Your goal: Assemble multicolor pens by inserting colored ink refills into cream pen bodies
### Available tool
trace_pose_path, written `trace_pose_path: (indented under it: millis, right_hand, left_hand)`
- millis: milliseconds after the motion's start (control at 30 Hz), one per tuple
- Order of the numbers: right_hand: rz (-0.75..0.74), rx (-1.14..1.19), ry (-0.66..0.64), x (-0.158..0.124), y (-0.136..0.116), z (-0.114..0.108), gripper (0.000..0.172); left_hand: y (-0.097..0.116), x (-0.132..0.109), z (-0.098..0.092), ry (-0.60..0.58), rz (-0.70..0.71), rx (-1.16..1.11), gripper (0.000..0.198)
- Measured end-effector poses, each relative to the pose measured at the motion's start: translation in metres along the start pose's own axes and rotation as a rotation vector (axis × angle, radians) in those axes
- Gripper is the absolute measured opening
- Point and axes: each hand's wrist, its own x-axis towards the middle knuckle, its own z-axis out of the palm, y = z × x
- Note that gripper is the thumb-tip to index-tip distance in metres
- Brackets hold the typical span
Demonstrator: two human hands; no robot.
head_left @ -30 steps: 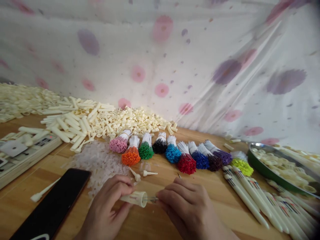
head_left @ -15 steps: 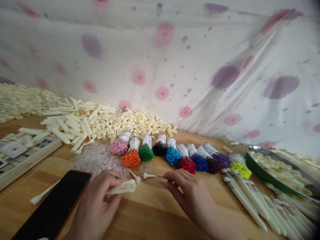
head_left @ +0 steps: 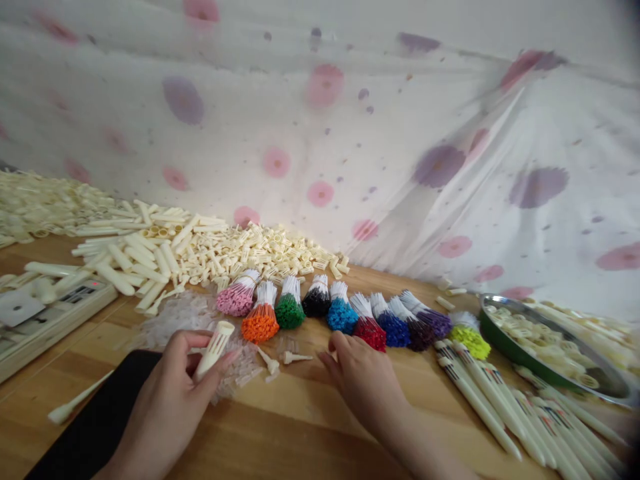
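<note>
Cream plastic, hollow and slotted along its side, makes up the short pen-barrel piece [head_left: 215,348] that the person's left hand [head_left: 175,387] has pinched between thumb and fingers. The piece tilts, its wide open end uppermost, just above a scatter of frosted, see-through plastic bits [head_left: 175,317] on the wooden tabletop [head_left: 280,427].

From where I stand, the right hand [head_left: 363,377] is palm down over the wood, fingers bent and thumb near the forefinger; I can't tell whether anything sits between the tips. Just left of them lies a small cream plastic plunger-shaped part [head_left: 296,357], and beyond the knuckles is a bundle of thin white sticks with dark red ends [head_left: 369,327]. It belongs to a curving row, with the orange-ended bundle [head_left: 260,323] and the pink-ended bundle [head_left: 236,299] towards the left.

A flat black slab like a phone [head_left: 110,407] lies partly behind the left hand and forearm. Off to the right, cream pens with coloured slots [head_left: 480,400] lie side by side, near a green-sided metal bowl [head_left: 530,360] holding cream rings.
</note>
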Motion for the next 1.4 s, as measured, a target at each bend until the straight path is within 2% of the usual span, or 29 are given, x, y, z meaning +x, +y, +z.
trace_pose_path:
  millis: [100, 267, 533, 633, 767, 900, 1000, 1067, 1100, 1167, 1233, 1333, 1400]
  right_hand:
    - [-0.057, 0.171, -0.047, 0.019, -0.028, -0.014, 0.015]
    - [-0.100, 0.120, -0.083, 0.057, -0.066, -0.016, 0.022]
    - [-0.261, 0.028, -0.166, 0.077, -0.072, -0.021, 0.025]
    - [-0.295, 0.022, -0.231, 0.082, -0.074, -0.024, 0.027]
    - [-0.325, 0.057, -0.299, 0.090, -0.072, -0.026, 0.019]
    - [-0.317, 0.180, -0.306, 0.083, -0.066, -0.032, 0.014]
    - [-0.295, 0.310, -0.325, 0.057, -0.056, -0.040, 0.024]
    - [-0.297, 0.414, -0.395, 0.034, -0.042, -0.043, 0.023]
    - [-0.299, 0.502, -0.447, 0.022, -0.032, -0.043, 0.020]
    - [-0.217, 0.948, -0.580, 0.002, -0.008, -0.042, 0.013]
    - [-0.182, 1.228, -0.675, -0.010, 0.017, -0.037, 0.012]
    - [-0.202, 1.503, -0.636, -0.015, 0.046, -0.027, 0.018]
    - [-0.252, 1.601, -0.669, -0.014, 0.053, -0.019, 0.019]
  left_hand:
    - [0.003, -0.003, 0.002, -0.047, 0.035, 0.088, 0.038]
    - [0.008, -0.007, 0.011, -0.120, 0.071, 0.023, 0.035]
    - [0.009, 0.000, 0.031, -0.273, -0.081, -0.234, 0.037]
    - [0.008, 0.002, 0.037, -0.284, -0.087, -0.251, 0.040]
    - [0.011, -0.001, 0.041, -0.294, -0.075, -0.273, 0.041]
    - [0.012, -0.004, 0.041, -0.291, -0.054, -0.282, 0.039]
    - [0.012, -0.002, 0.040, -0.291, -0.047, -0.271, 0.039]
    - [0.012, 0.000, 0.038, -0.294, -0.047, -0.260, 0.038]
    - [0.012, 0.001, 0.037, -0.300, -0.047, -0.257, 0.038]
    - [0.011, 0.002, 0.036, -0.324, -0.044, -0.257, 0.036]
    - [0.011, 0.001, 0.035, -0.360, -0.035, -0.259, 0.035]
    - [0.014, -0.006, 0.032, -0.406, -0.039, -0.250, 0.035]
    - [0.020, -0.013, 0.029, -0.410, -0.075, -0.250, 0.034]
